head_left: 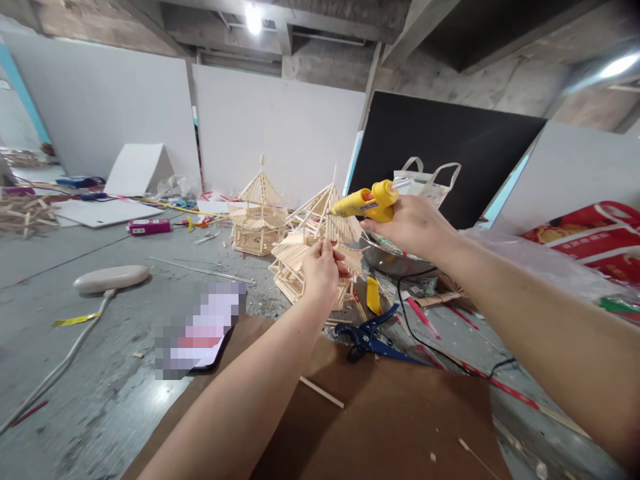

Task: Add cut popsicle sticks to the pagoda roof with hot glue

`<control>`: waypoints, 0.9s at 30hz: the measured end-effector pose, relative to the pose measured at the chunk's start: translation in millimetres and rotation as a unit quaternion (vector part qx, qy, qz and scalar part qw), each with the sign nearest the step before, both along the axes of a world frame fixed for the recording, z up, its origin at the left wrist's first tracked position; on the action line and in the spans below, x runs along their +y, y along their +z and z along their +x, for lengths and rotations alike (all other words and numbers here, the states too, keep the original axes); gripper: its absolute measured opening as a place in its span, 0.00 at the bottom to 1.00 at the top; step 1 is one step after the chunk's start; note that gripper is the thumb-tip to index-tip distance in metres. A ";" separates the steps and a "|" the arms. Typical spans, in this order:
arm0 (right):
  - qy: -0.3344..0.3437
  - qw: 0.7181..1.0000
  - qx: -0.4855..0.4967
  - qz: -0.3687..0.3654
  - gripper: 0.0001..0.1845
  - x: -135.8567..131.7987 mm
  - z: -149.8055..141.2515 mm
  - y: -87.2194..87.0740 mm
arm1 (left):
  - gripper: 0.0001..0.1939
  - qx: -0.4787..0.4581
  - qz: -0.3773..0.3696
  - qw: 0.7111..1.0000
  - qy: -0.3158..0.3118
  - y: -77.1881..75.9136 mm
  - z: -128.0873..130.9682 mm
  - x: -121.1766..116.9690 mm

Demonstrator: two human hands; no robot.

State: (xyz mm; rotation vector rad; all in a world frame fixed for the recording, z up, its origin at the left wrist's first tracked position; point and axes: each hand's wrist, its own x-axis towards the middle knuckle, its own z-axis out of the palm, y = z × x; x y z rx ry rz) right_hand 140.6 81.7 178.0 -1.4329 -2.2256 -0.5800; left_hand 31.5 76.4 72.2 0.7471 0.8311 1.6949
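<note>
Far to the left of the left hand, a white block [113, 279] lies with a cord [98, 319] coming off it. Nearer that hand is a phone [207, 327], perhaps there so it is easy to see. Behind the hand, to its left, stands the back stick house [259, 223]. The left hand [321, 268] is at the front stick house [291, 256]. Its fingers are bent close together by the roof [346, 225], maybe to steady it; I cannot tell if they pinch a stick. Below that hand, a bit right, lie pliers [371, 339], likely for easy reach. The right hand [417, 223] is wrapped round a glue gun [373, 202]. Its tip points left at the roof, probably so glue lands there. A bowl [395, 265] sits below the right hand.
</note>
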 end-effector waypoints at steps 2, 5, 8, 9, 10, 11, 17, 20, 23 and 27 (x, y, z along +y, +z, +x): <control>0.001 1.000 -0.003 0.000 0.19 0.0 0.1 -0.1 | 0.09 0.000 0.002 1.000 -0.003 0.1 -0.4 -0.2; 0.008 1.000 0.006 0.003 0.18 -0.3 1.3 -0.3 | 0.09 -0.002 0.006 1.000 -0.008 0.7 -1.1 -1.0; 0.022 1.000 0.018 0.006 0.17 -0.4 3.4 -0.4 | 0.09 -0.005 0.004 1.000 -0.013 1.4 -1.7 -1.7; 0.026 0.999 0.020 0.007 0.17 -0.1 4.1 -0.4 | 0.09 -0.006 0.001 1.000 -0.014 1.5 -1.8 -1.9; 0.028 0.999 0.022 0.009 0.17 0.3 4.7 -0.4 | 0.09 -0.008 -0.001 1.000 -0.014 1.6 -1.8 -2.0; 0.029 0.999 0.023 0.012 0.17 1.0 5.2 -0.5 | 0.09 -0.008 -0.003 1.000 -0.013 1.8 -1.9 -2.0; 0.021 0.999 0.041 0.022 0.17 6.0 3.0 -0.2 | 0.10 -0.006 -0.006 1.000 -0.013 2.3 -1.9 -2.1; 0.018 0.999 0.040 0.018 0.18 5.6 0.1 0.8 | 0.10 -0.001 -0.006 1.000 -0.015 2.5 -2.0 -2.4; 0.017 0.999 0.040 0.012 0.18 3.7 -1.4 1.7 | 0.10 -0.003 -0.006 1.000 -0.016 2.7 -1.8 -2.6; 0.015 0.999 0.048 0.003 0.18 2.9 -0.3 0.6 | 0.09 -0.010 -0.005 1.000 -0.013 3.7 -1.9 -2.9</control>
